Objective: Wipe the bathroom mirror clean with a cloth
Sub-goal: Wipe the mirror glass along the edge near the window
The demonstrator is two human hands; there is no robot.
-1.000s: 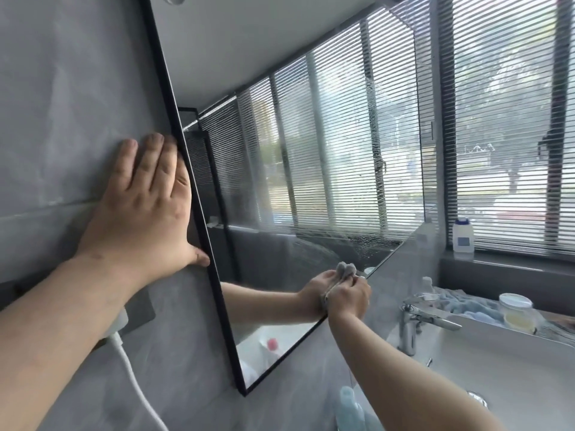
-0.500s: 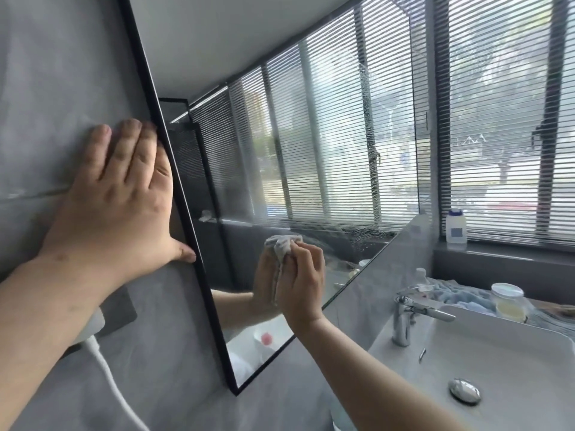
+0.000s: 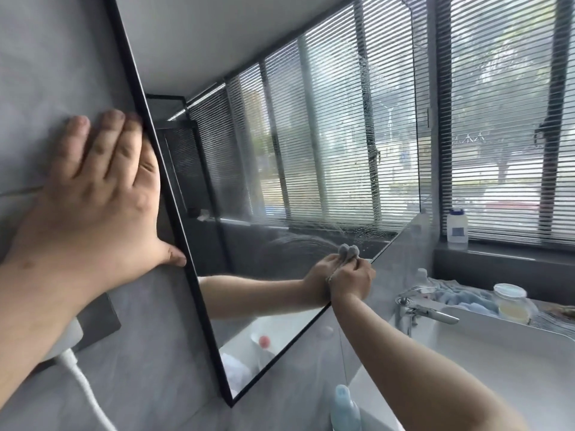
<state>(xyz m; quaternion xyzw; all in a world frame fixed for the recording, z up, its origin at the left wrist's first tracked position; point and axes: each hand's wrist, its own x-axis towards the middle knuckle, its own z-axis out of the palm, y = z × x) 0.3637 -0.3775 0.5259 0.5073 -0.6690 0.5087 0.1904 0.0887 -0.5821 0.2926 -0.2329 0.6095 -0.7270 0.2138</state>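
Left hand (image 3: 90,209) lay flat against the grey wall (image 3: 46,73) at the far left, fingers straight and together, holding nothing, thumb tip touching the black frame of the mirror (image 3: 280,150). Below the wrist, a white plug with a white cord (image 3: 84,390) ran down along the wall. To the right stood the mirror, slanting across the view, its glass giving back a ceiling and a row of slatted blinds; a streak of droplets and smears showed down the right part of the glass and along its lower right edge. Right hand (image 3: 351,279) was pressed against the glass near that lower right edge, fingers curled tight round a small grey cloth (image 3: 350,252), a bunched end of which poked out above the knuckles and touched the mirror. Reflection of the same arm met it in the glass. Near the bottom edge, a pale blue bottle top (image 3: 343,399) rose just beside the forearm. Further right, a chrome tap (image 3: 417,309) over a white sink (image 3: 497,368). Behind it on the surface, a blue towel (image 3: 463,295) and a lidded clear jar (image 3: 511,303), touching or just beside each other. On the window ledge at the far right, a white bottle (image 3: 457,227) before the blinds (image 3: 504,119).
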